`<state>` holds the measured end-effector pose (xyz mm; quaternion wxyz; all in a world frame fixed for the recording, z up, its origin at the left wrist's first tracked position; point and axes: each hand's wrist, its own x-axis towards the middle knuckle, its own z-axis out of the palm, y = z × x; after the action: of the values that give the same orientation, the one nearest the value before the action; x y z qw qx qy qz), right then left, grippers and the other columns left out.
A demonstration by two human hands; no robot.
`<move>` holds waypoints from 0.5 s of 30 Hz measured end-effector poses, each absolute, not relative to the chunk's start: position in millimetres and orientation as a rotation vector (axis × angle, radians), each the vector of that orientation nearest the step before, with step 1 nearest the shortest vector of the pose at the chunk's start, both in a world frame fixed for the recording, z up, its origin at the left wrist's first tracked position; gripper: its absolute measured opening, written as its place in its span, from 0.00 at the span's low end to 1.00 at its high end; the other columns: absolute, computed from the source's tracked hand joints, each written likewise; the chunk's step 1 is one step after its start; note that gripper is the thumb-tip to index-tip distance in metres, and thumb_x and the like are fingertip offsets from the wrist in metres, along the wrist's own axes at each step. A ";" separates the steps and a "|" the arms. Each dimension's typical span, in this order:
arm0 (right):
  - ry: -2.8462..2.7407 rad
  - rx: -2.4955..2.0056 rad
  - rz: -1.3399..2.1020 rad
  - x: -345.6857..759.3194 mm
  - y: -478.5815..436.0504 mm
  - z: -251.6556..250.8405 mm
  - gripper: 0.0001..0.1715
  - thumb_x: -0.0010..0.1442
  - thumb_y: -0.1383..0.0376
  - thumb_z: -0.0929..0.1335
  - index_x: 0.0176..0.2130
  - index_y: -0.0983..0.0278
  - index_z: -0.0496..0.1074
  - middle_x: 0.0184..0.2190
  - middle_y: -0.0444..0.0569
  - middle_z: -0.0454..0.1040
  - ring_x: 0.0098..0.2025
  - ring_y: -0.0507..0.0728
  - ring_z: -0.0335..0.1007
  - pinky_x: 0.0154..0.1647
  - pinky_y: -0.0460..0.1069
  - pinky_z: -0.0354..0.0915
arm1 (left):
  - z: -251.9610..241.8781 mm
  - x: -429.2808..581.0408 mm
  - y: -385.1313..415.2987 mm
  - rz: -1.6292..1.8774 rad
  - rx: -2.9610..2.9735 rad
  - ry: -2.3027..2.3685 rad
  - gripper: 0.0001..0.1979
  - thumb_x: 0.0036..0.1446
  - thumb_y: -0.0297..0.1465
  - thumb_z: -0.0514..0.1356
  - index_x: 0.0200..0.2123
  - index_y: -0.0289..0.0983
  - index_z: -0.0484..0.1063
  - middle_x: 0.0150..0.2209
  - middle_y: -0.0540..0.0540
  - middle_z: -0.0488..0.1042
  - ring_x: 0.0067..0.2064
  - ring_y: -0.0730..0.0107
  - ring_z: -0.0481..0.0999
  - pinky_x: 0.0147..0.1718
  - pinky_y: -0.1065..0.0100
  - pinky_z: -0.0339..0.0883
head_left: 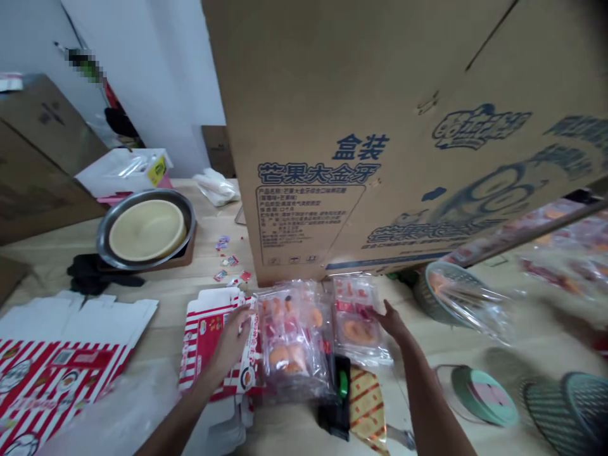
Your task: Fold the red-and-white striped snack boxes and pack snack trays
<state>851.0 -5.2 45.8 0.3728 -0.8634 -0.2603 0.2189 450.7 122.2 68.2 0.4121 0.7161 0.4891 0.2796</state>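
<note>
My left hand (234, 339) grips the left edge of a stack of clear plastic packs of orange and red sweets (292, 339). It lies over a flat red-and-white striped carton (204, 345). My right hand (390, 322) reaches in from the right and touches a second clear sweet pack (356, 323); its fingers are partly hidden behind the plastic. Both packs lie on the pale wooden table (199, 253), just in front of a big brown cardboard box (380, 126) with blue print.
A steel bowl holding a cream plate (146, 229) stands at the back left. Flat striped cartons (57, 361) lie at the front left. At the right are a wire basket (446, 291), a green tape roll (484, 396) and a green basket (570, 405). A black tool with a green button (339, 392) lies near me.
</note>
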 end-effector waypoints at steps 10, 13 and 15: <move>-1.122 -2.017 0.206 692.8 25.0 79.9 0.30 0.56 0.50 0.57 0.46 0.70 0.68 0.48 0.63 0.66 0.53 0.63 0.59 0.55 0.61 0.56 | 53.1 309.9 164.3 0.545 1.319 1.669 0.20 0.46 0.41 0.55 0.37 0.31 0.69 0.43 0.34 0.74 0.50 0.46 0.70 0.49 0.47 0.61; -1.337 -1.933 0.321 604.7 36.7 82.5 0.22 0.58 0.55 0.61 0.47 0.62 0.70 0.50 0.56 0.68 0.53 0.60 0.62 0.53 0.57 0.61 | 34.3 327.2 148.2 0.506 1.263 1.491 0.21 0.47 0.43 0.56 0.38 0.32 0.70 0.38 0.39 0.76 0.42 0.53 0.75 0.40 0.54 0.69; -1.485 -1.969 0.450 553.4 39.1 80.3 0.27 0.56 0.57 0.64 0.54 0.64 0.64 0.55 0.59 0.62 0.59 0.64 0.54 0.56 0.59 0.56 | 21.9 343.7 139.9 0.532 1.253 1.437 0.22 0.46 0.42 0.59 0.41 0.33 0.68 0.40 0.40 0.76 0.42 0.56 0.75 0.40 0.57 0.70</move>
<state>553.4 39.1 80.3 0.3121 -0.7463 -0.5627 0.1704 343.7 139.9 21.9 0.5489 0.5292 0.6067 0.2248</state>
